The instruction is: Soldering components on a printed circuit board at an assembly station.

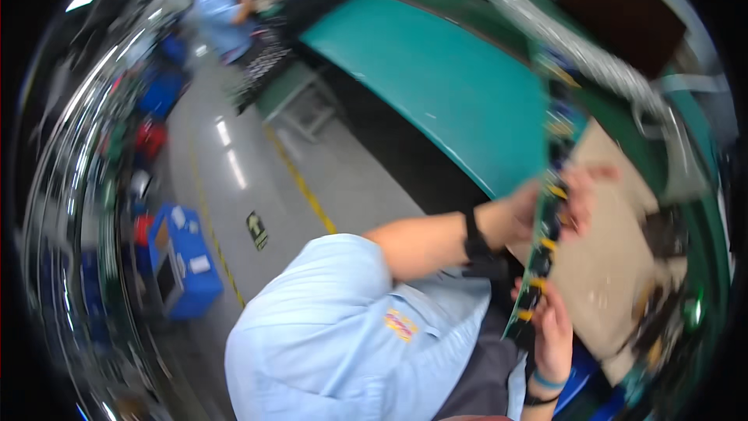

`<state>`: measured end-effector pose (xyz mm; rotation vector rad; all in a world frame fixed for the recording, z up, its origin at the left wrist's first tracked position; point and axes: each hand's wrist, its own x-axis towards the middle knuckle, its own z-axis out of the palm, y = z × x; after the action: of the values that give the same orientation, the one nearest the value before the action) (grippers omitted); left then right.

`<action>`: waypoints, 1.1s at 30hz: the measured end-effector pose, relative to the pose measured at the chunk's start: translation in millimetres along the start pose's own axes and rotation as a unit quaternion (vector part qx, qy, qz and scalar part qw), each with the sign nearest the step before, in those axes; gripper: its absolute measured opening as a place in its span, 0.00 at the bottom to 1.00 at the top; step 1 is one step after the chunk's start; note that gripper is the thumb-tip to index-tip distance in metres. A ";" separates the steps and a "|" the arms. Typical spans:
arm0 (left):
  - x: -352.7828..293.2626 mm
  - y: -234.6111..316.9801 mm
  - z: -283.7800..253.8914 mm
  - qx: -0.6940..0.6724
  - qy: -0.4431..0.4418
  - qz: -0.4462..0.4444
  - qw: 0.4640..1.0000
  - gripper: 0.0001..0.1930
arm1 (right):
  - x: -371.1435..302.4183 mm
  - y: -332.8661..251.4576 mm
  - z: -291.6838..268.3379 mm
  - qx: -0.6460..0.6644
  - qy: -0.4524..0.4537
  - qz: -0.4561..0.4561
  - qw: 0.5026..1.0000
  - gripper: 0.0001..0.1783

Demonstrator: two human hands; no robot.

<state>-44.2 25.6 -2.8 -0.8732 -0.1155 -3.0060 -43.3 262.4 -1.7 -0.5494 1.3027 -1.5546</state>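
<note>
A long, narrow green circuit board (543,259) lined with black and yellow parts is held up on edge and tilted, partly blurred. My left hand (578,201) is closed around its middle stretch, with fingers showing on the right side and a black band on the wrist. Lower down, my right hand (553,329) grips the board near its bottom end, wearing a blue band on its wrist. Beneath and beyond the board lies a beige sheet (612,265) that looks like cardboard.
A teal-topped workbench (436,90) stretches off to the upper left. Above it runs a silver flexible duct (576,39). Loose items crowd the right edge. A blue box (191,269) stands on the floor at left, beyond the yellow-lined walkway (300,183). Another person (222,12) is farther away.
</note>
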 end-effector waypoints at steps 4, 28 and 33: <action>9.6 -12.2 10.8 0.036 0.006 0.008 0.999 0.27 | 9.5 -4.3 -6.1 0.035 -0.105 0.014 0.994 0.35; -53.7 -11.5 29.4 0.301 0.119 -0.135 0.937 0.36 | -13.6 -11.4 -58.8 0.029 -0.006 -0.066 0.997 0.24; -56.7 -7.8 36.4 0.336 0.172 -0.108 0.920 0.34 | -7.8 -13.9 -72.0 0.046 0.060 -0.144 0.987 0.21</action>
<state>22.9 35.4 -3.0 -0.2682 -1.2094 -2.8855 -105.0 301.8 -10.0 -0.6148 1.2755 -1.9017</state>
